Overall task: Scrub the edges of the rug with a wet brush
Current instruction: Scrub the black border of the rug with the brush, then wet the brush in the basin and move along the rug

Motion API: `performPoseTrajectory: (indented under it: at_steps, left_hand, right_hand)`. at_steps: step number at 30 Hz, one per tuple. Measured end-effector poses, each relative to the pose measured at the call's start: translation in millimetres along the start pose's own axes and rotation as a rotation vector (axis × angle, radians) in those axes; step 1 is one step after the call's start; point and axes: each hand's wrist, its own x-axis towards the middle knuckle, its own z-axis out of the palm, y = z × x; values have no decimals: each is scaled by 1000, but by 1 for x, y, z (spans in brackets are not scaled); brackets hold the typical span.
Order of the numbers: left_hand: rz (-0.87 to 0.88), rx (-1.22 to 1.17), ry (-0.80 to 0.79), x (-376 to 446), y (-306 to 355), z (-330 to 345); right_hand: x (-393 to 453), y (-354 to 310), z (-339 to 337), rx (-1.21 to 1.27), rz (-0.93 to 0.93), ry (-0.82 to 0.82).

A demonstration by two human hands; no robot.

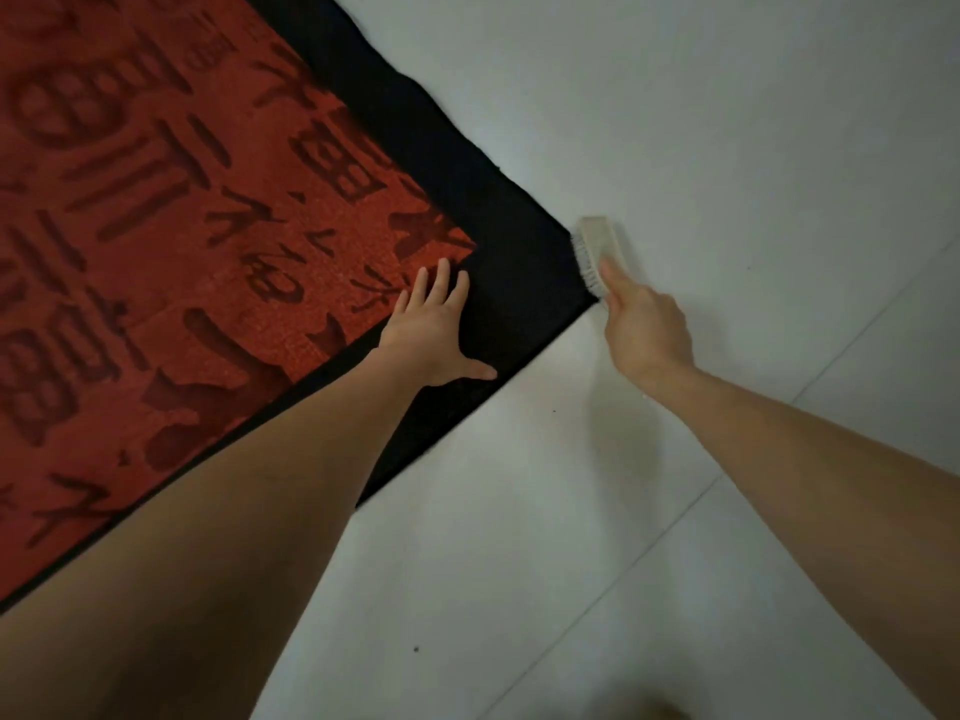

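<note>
A red rug (171, 241) with darker embossed characters and a broad black border (467, 163) lay on a pale tiled floor (727, 122), one corner pointing toward the right of the view. The person's left hand (436, 330) rested flat and open on the rug near that corner, fingers spread across the meeting of red field and black border, thumb stretched out along the border, holding nothing. The right hand (644, 324) was closed around the near end of a pale scrubbing brush (597, 252). The brush sat tilted on its side just off the rug, its light bristles pressed against the outer edge of the black corner.
</note>
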Motion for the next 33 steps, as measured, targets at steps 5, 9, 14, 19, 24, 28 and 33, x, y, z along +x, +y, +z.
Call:
performPoseTrajectory:
  at_steps: [5,9,14,19,24,28,33]
  left_hand:
    - [-87,-30,-309,-53,9,-17]
    - [-233,-253,-266,-106,12,-63]
    - [-449,-978,-164,-166,58,-155]
    - [-448,-1771,-78,-244,128,-281]
    - [-377,-1846,145,-323,195,-413]
    - [-605,-1823,396,-376,224,-486]
    - [-685,-1803,667,-475,220,-550]
  right_hand:
    - [11,6,-74,-198,258,-214]
    - [-46,-50,-123,189,50,-330]
    - [-119,-130,-225,1027,481,-688]
    - [-167,-175,-366,1131,462,-963]
    - [-205,-216,-497,868,129,-878]
    - [-231,-256,-570,606,-261,-737]
    - [-293,-316,-634,487,-581,-659]
